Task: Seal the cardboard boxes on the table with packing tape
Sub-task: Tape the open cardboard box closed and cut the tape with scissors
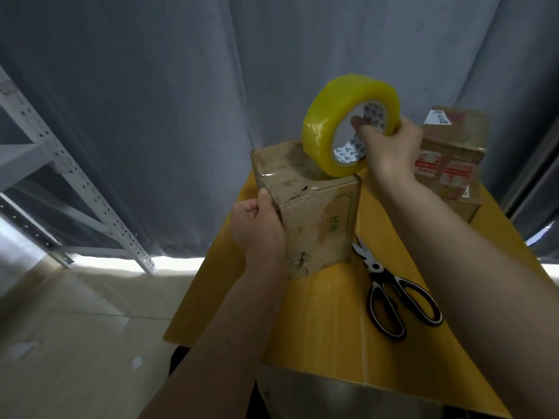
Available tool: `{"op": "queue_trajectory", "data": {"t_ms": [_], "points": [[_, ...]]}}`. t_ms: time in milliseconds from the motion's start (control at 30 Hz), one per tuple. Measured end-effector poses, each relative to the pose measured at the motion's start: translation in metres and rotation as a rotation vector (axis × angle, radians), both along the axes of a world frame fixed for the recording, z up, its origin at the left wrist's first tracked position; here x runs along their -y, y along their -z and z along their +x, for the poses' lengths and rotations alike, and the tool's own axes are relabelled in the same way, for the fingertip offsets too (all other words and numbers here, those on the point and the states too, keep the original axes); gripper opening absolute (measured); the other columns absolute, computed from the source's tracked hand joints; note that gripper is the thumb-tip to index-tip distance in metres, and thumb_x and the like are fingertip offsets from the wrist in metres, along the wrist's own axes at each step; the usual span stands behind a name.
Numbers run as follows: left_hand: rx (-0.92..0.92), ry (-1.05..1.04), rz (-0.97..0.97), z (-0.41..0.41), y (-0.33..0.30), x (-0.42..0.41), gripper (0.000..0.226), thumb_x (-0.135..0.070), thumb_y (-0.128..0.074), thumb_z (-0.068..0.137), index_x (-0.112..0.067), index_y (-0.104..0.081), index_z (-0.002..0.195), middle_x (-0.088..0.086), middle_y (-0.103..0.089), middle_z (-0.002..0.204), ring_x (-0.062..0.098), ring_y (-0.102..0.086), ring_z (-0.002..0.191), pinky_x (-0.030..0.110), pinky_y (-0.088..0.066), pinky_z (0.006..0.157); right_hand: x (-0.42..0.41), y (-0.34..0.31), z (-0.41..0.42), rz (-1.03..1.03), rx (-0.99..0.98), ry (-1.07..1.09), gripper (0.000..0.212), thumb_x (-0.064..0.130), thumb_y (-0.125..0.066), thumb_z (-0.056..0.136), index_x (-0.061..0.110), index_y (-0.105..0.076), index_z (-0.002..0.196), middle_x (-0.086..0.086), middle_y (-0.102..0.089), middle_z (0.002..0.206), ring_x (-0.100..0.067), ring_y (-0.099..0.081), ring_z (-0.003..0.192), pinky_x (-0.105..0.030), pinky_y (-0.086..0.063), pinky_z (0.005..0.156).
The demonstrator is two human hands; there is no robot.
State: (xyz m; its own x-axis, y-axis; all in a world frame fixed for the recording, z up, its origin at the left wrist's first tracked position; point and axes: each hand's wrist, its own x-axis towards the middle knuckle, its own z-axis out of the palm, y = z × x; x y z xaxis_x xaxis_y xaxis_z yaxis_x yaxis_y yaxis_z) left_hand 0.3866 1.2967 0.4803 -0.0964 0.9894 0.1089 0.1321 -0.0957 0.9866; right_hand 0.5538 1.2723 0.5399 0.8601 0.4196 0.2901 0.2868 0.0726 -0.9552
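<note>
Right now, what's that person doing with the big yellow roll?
A person is taping a cardboard box shut on a yellow table. The right hand holds the roll of yellow packing tape over the box's top, fingers hooked through its core. The left hand grips the box's near left edge to steady it. Scissors lie on the table beside the box, untouched. A second box waits further back on the right.

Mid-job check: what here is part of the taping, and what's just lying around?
In use: tape roll in right hand; near box held by left hand; far box; scissors.
Lying about: metal shelving, curtain.
</note>
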Motion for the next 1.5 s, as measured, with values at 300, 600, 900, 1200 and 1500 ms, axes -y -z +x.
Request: {"op": "queue_trajectory", "data": {"t_ms": [300, 600, 900, 1200, 1500], "points": [[0.098, 0.062, -0.268, 0.012, 0.001, -0.006, 0.030, -0.026, -0.040, 0.101, -0.008, -0.055, 0.083, 0.005, -0.054, 0.077, 0.011, -0.048, 0.062, 0.019, -0.042, 0.051, 0.000, 0.013, -0.023, 0.292, -0.145, -0.122, 0.020, 0.022, -0.065, 0.090, 0.023, -0.057, 0.109, -0.007, -0.068, 0.106, -0.023, -0.067, 0.099, -0.045, -0.054, 0.090], [-0.161, -0.041, 0.538, -0.016, 0.003, 0.009, 0.037, 0.000, -0.046, 0.091, 0.002, -0.049, 0.128, 0.018, -0.052, 0.132, 0.025, -0.047, 0.126, 0.022, -0.036, 0.107, 0.004, 0.013, -0.027, 0.326, -0.093, -0.112, 0.018, 0.025, -0.067, 0.089, 0.036, -0.055, 0.097, 0.008, -0.066, 0.097, -0.002, -0.066, 0.089, -0.026, -0.054, 0.082], [-1.002, 0.323, 0.774, -0.004, -0.015, 0.022, 0.055, -0.028, -0.055, 0.093, 0.003, -0.047, 0.137, 0.020, -0.052, 0.139, 0.031, -0.044, 0.134, 0.039, -0.027, 0.114, 0.004, 0.021, -0.026, 0.191, -0.225, -0.149, 0.031, 0.015, -0.075, 0.079, 0.020, -0.059, 0.105, 0.001, -0.068, 0.100, -0.013, -0.067, 0.092, -0.033, -0.057, 0.084], [-1.090, 0.381, 0.750, -0.001, -0.020, 0.025, 0.055, -0.034, -0.051, 0.092, -0.010, -0.043, 0.141, 0.014, -0.050, 0.139, 0.030, -0.038, 0.135, 0.041, -0.025, 0.116, 0.003, 0.022, -0.037, 0.196, -0.257, -0.101, 0.022, 0.020, -0.062, 0.091, 0.017, -0.055, 0.112, 0.000, -0.065, 0.105, -0.013, -0.063, 0.098, -0.034, -0.053, 0.090], [-0.867, 0.325, 0.917, -0.004, -0.012, 0.019, 0.031, -0.019, -0.063, 0.089, -0.002, -0.066, 0.115, 0.014, -0.070, 0.111, 0.030, -0.065, 0.105, 0.041, -0.050, 0.088, 0.005, 0.022, -0.044, 0.206, -0.228, -0.088, 0.019, 0.018, -0.060, 0.093, 0.019, -0.054, 0.111, -0.005, -0.064, 0.113, -0.016, -0.062, 0.103, -0.035, -0.052, 0.094]]}}
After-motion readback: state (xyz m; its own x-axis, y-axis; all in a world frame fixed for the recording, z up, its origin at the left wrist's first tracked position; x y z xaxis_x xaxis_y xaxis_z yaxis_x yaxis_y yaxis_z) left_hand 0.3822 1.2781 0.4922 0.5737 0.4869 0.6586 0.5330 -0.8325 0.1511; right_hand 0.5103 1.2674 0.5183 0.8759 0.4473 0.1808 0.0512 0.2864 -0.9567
